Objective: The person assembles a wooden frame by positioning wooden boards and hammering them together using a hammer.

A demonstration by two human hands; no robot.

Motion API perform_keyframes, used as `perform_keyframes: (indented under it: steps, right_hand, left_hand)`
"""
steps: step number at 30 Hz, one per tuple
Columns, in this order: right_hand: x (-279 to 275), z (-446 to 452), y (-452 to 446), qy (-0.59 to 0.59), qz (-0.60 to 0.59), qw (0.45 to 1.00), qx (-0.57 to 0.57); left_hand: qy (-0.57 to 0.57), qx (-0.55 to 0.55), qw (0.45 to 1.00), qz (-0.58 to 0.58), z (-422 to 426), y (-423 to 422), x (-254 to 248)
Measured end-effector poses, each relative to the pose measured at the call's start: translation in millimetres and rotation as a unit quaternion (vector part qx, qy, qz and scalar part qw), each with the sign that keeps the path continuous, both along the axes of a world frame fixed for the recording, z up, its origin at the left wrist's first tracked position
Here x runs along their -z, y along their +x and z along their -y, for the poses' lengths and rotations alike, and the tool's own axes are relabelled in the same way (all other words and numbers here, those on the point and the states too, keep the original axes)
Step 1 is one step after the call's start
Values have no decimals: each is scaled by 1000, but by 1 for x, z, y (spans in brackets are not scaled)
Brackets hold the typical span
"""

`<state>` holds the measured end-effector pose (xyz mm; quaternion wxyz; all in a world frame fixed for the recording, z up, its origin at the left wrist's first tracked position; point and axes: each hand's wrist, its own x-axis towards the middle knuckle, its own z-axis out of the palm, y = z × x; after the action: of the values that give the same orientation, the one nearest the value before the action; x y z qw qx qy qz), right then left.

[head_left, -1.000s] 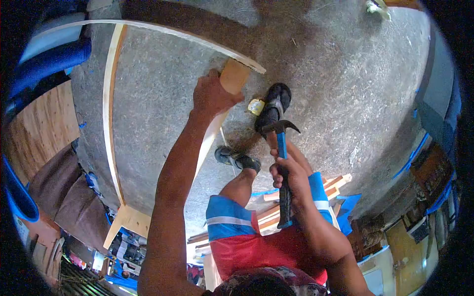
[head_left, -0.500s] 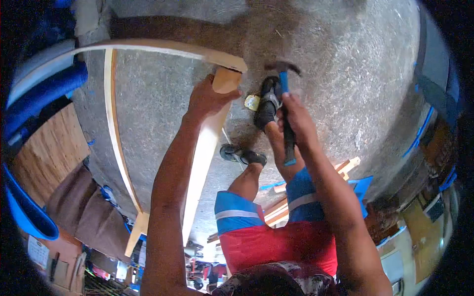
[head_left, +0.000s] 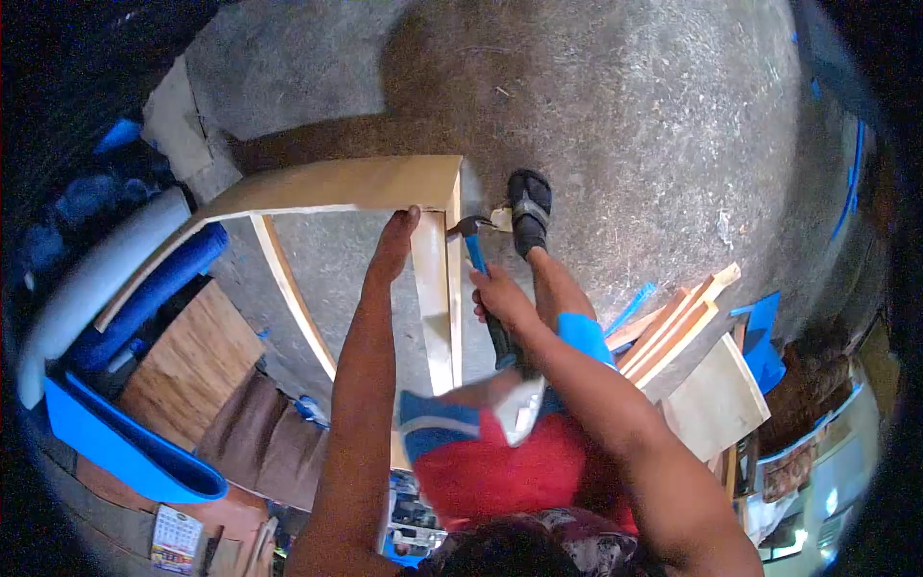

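While the right hand (head_left: 504, 296) clasps a hammer (head_left: 475, 252), the left hand (head_left: 392, 246), fingers hidden, has an unclear hold.

Blue-and-black hammer (head_left: 475, 252), tan frame (head_left: 346, 183), red-and-blue shorts (head_left: 534, 481), mottled grey floor (head_left: 654, 125)

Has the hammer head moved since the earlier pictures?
Yes, leftward in the view: the hammer head was right of the yellowish scrap on the floor; now it is left of it.
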<state>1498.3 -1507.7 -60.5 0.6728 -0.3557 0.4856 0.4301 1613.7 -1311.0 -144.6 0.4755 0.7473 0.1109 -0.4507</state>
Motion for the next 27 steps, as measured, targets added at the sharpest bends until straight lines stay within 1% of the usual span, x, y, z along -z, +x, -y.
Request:
perform_keyframes:
  steps: [1,2,3,5,6,7,11,13,16,18,19,21,22,23,25,26,27]
  right_hand:
    - [-3,2,7,-16,18,999,-23]
    - [-6,3,11,-18,11,1000,-18]
    - [-6,4,13,-17,10,1000,-8]
    - [10,1,7,1,2,1000,-8]
    - [18,-3,1,-5,24,1000,-12]
    - [18,-3,0,-4,21,1000,-5]
    - [22,-6,4,-38,0,999,36]
    - [21,-2,11,-26,-24,997,62]
    - [7,10,22,-34,-31,997,62]
    - [-2,16,26,-46,-42,996,69]
    - [-16,21,35,-55,-44,995,68]
    - [-48,32,62,-136,-70,988,35]
    - [-27,28,40,-136,-33,989,37]
    - [-30,26,41,-137,-32,990,29]
    - [-35,24,47,-129,-55,983,122]
    - [-41,26,52,-89,-28,981,170]
    - [-40,27,53,-89,-27,981,168]
  left_hand:
    - [-15,47,999,-3,-5,5,8]
    - [-14,55,998,-1,-1,7,8]
    - [21,1,998,-58,1,2,5]
    - [58,-45,991,-114,0,1,6]
    - [33,-58,990,-124,-2,0,7]
    - [9,-73,988,-135,-3,2,5]
    - [36,-44,982,-182,-15,6,8]
    - [67,9,988,-138,-18,9,12]
    - [28,10,990,-136,-16,13,11]
    - [-20,-23,986,-161,-12,15,7]
    - [-43,-40,983,-175,-9,16,4]
    - [-123,3,992,-33,-10,17,11]
    - [-124,-3,992,-38,-18,12,11]
    - [-90,36,993,-67,-21,13,15]
    - [-34,95,987,-123,-20,21,21]
    - [-12,115,982,-151,-19,25,20]
    - [-13,114,982,-151,-17,26,18]
